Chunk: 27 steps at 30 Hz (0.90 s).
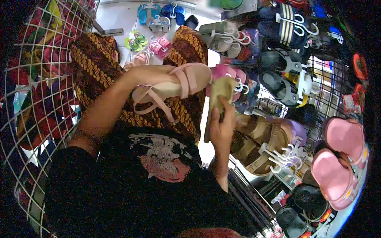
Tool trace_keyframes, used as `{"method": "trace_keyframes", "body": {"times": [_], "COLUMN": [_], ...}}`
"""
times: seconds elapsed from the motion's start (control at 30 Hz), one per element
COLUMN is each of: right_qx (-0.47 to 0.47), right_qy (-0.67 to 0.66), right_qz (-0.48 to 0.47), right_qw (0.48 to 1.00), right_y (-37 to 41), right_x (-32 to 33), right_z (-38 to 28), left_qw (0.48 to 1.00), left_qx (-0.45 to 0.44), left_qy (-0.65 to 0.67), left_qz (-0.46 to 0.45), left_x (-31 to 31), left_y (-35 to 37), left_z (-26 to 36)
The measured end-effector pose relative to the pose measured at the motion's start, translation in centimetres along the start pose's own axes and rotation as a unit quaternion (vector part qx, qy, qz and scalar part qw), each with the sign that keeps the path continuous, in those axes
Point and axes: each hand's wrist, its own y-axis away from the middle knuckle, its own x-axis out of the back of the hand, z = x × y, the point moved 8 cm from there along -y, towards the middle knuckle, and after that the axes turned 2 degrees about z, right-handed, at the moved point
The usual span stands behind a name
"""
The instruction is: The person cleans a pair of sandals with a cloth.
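Observation:
My left hand (pixel 152 74) holds a pale pink strappy sandal (pixel 197 78) above my lap, its toe end pointing right. The fingers are partly hidden behind the straps, and a loose ankle strap hangs below. In my right hand (pixel 222 125) is a long, flat olive-tan item (pixel 222 88) with a dark edge along its left side. My thumb and forefinger press on it from the front. Its upper end comes close to the sandal's toe; I cannot tell its kind.
Pairs of child-size flip-flops (pixel 136 41) lie on the white floor beyond my knees. At right, sandals on white hangers (pixel 291 23), brown sandals (pixel 260 137) and pink clogs (pixel 331 174) crowd a wire rack. A wire grid (pixel 24 131) with colourful goods stands close at left.

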Motion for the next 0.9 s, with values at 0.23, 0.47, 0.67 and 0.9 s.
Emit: {"method": "trace_keyframes", "body": {"times": [0.23,0.47,0.67,0.9], "right_qx": [-0.042,-0.03,-0.052,-0.059], "right_qy": [-0.062,0.102,0.078,0.144], "right_qz": [0.094,-0.066,-0.038,-0.051], "right_qw": [0.993,0.992,0.995,0.987], "right_y": [-1.9,-3.1,-4.6,-4.5], "right_x": [0.3,-1.5,-1.6,-0.9], "right_z": [-1.2,-1.0,-1.2,-1.0], "left_qw": [0.995,0.992,0.986,0.992], "left_qx": [-0.014,0.038,-0.131,-0.053], "left_qy": [-0.099,-0.114,-0.099,-0.11], "left_qz": [0.022,0.031,-0.021,0.037], "left_x": [-0.1,0.1,-1.7,-1.1], "left_y": [-1.8,-1.1,-3.0,-1.3], "left_z": [-1.2,0.2,-0.7,1.6]}}
